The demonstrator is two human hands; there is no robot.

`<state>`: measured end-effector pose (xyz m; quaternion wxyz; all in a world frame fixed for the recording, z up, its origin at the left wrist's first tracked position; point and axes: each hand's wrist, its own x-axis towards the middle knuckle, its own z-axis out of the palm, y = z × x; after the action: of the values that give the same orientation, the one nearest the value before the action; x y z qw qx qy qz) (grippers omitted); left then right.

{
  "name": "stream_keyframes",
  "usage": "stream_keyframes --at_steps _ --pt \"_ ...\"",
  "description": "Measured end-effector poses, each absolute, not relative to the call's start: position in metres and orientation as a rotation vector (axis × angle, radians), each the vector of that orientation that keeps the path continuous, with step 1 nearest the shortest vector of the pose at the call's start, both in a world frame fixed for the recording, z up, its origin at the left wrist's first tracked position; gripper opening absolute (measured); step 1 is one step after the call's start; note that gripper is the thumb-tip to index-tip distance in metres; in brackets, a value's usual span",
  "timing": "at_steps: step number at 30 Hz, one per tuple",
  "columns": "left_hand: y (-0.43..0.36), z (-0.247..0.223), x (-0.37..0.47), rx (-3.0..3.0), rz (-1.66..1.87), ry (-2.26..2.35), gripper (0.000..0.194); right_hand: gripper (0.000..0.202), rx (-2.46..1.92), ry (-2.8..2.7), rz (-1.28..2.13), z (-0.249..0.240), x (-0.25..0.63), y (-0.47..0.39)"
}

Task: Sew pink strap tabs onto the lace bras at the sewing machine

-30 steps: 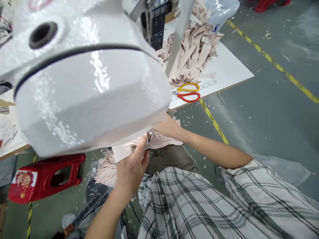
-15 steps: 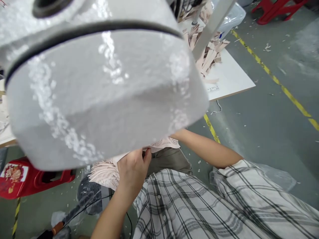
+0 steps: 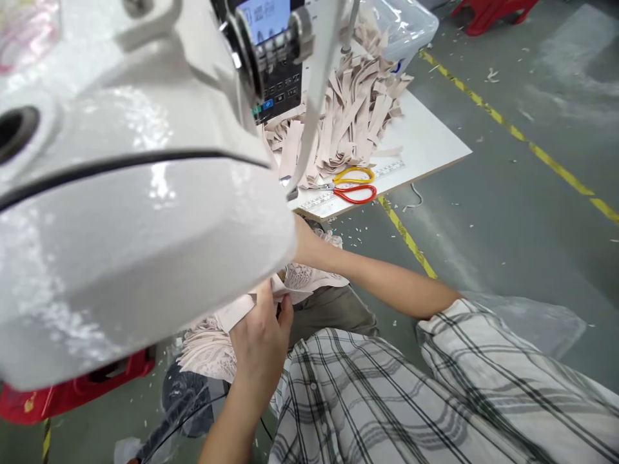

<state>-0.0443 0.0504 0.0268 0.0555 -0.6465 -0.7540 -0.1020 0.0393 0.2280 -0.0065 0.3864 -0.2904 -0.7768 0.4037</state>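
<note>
The white head of a sewing machine fills the upper left and hides part of the work below it. My left hand is closed on pale pink fabric at the machine's lower edge, thumb and fingers pinching its border. Pink lace hangs in stacked layers left of that hand, and more lace lies to its right. My right forearm reaches in under the machine; the fingers of my right hand are hidden behind the machine head, so what they hold does not show.
Scissors with yellow and red handles lie by a ruler on the white table. Pink fabric strips are heaped behind them, near a control screen and a clear plastic bin. A red stool stands lower left.
The view has shifted, so the machine head sits further left and the screen and scissors now show. More of my right forearm is visible. My left hand remains on the fabric.
</note>
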Motion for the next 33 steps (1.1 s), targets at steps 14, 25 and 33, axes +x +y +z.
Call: stream_keyframes --at_steps 14,25,33 --pt "0.046 0.030 -0.043 -2.049 -0.260 -2.334 0.069 0.041 -0.738 -1.780 1.226 -0.010 0.050 0.217" --pt "0.033 0.014 -0.055 -1.996 -0.477 -2.277 0.091 0.029 -0.786 -1.496 1.550 -0.029 0.072 0.185" --pt "0.021 -0.005 -0.021 -2.062 -0.598 -2.144 0.099 0.043 -0.871 -1.795 1.453 -0.014 0.106 0.152"
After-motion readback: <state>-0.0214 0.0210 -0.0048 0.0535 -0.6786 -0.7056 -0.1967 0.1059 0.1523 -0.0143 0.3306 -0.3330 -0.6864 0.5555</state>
